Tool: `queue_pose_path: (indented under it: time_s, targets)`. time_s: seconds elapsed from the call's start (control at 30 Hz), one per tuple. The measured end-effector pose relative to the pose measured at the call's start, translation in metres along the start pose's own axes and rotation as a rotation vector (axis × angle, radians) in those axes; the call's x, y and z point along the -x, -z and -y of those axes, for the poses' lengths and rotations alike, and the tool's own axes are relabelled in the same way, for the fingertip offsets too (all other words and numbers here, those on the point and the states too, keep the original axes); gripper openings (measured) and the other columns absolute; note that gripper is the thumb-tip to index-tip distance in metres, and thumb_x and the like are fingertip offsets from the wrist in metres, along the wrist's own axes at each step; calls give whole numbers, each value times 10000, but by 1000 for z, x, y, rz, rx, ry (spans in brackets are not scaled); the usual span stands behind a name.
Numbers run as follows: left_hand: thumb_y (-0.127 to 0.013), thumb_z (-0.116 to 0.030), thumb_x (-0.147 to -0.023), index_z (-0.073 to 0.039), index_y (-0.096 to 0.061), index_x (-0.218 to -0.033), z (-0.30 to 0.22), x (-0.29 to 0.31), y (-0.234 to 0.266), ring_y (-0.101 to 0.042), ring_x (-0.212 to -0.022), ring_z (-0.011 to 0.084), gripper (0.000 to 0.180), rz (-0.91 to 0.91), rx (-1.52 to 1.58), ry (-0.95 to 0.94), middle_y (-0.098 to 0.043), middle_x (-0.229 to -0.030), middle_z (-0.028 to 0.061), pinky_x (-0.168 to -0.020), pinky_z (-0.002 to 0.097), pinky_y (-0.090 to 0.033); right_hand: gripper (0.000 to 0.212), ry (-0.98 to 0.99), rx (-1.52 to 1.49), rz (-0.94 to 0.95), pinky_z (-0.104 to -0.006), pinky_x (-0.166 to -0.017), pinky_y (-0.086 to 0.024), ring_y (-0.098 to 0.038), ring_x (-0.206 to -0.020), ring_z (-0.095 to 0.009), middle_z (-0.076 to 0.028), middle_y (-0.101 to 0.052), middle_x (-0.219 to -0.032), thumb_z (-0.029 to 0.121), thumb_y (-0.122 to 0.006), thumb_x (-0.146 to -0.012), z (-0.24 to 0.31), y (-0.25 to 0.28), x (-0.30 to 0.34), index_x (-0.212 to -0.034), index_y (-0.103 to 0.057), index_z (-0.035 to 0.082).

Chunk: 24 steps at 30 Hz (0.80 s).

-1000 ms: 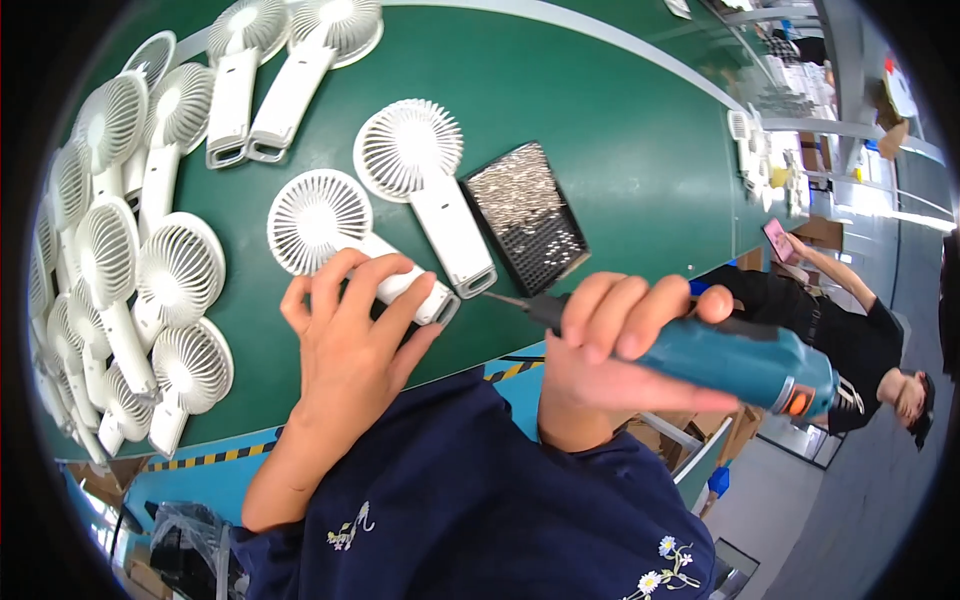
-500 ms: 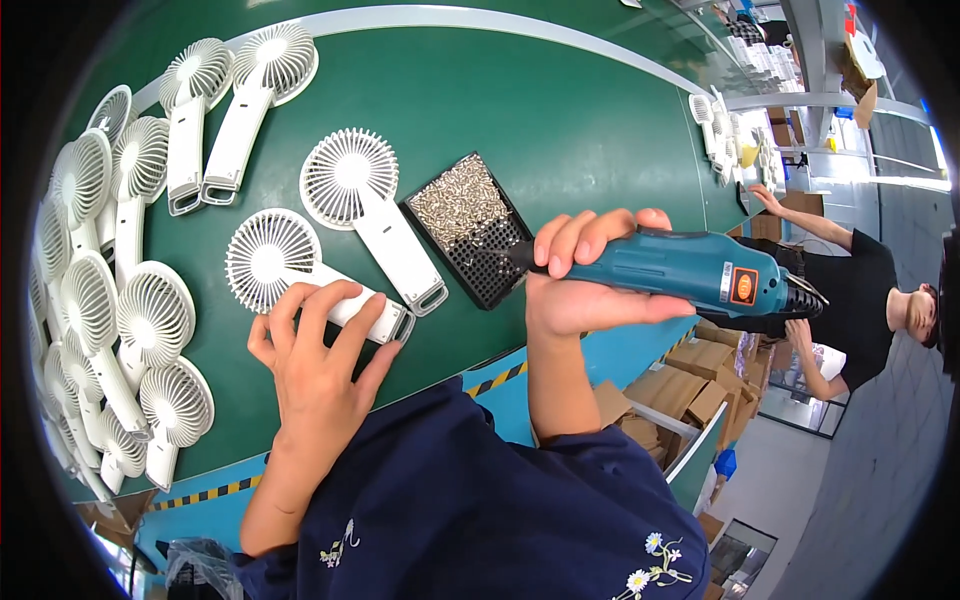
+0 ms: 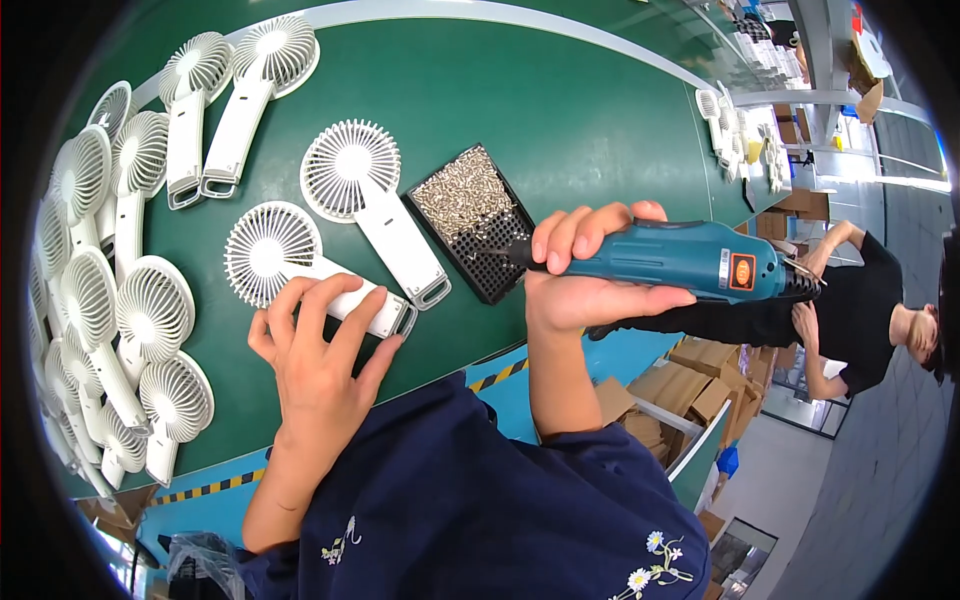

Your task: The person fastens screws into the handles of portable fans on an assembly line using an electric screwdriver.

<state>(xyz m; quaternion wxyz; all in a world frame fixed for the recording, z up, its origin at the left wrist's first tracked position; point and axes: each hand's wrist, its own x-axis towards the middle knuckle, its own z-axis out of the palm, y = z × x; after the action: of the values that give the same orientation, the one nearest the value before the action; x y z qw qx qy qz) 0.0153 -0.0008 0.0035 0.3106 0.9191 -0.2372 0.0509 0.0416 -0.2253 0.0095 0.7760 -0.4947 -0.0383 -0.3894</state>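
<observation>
My right hand (image 3: pixel 572 290) is wrapped round a teal electric screwdriver (image 3: pixel 680 262), held almost level. Its dark tip points left, over the perforated half of a black screw tray (image 3: pixel 490 272). Small silvery screws (image 3: pixel 455 197) fill the tray's far half. On the green table my left hand (image 3: pixel 325 375) grips the handle of a white handheld fan (image 3: pixel 268 252), fingers across it and thumb by its looped end. Just beyond lies a second white fan (image 3: pixel 395 245), its handle slanting toward me, apart from both hands.
Many similar white fans (image 3: pixel 155 310) crowd the table's left side, with two more (image 3: pixel 240 130) at the far left. Cardboard boxes (image 3: pixel 665 390) stand below at the right. Another person (image 3: pixel 850 310) in black stands at the right, beyond the screwdriver.
The screwdriver's tip has shifted slightly left over the tray. My left hand keeps its hold on the fan. The other person has drawn the arm back from the table and changed stance.
</observation>
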Motion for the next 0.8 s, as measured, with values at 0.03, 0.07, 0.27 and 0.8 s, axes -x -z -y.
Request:
queue_pose_path:
  time_s: [0.03,0.07,0.27,0.8]
  targets:
    - [-834,-171,-625,-130,-698,-1053,0,-1,0,-456,-1170,281,452,0,-1,-1,-567,-1170,12,-988,439,-265,859,1,-24,-10,-284,-345,-351,-389,-376,-126,-15,-461,-614,864,-293,-808,5,-1,0,-1174,-494,113]
    - [-830,-174,-638,-134,-698,-1047,-1,-2,1,-464,-1148,266,432,-7,0,-6,-564,-1158,7,-958,442,-262,851,4,-47,-19,-279,-344,-348,-392,-379,-123,-13,-461,-615,859,-299,-813,10,-3,0,-1178,-492,115]
    - [-820,-160,-652,-133,-695,-1054,-26,-18,-1,-499,-1041,241,423,-49,149,-79,-563,-1010,0,-907,426,-283,773,69,-90,-13,-251,-345,-346,-380,-387,-91,1,-436,-637,809,-321,-856,43,-23,0,-1172,-467,119]
    - [-802,-80,-678,-113,-705,-788,-28,-32,-14,-515,-779,150,150,110,441,-172,-539,-759,-46,-840,374,-287,739,-286,-302,420,-287,-354,-389,-428,-396,-147,-42,-487,-646,760,-406,-872,52,-16,8,-1203,-448,101]
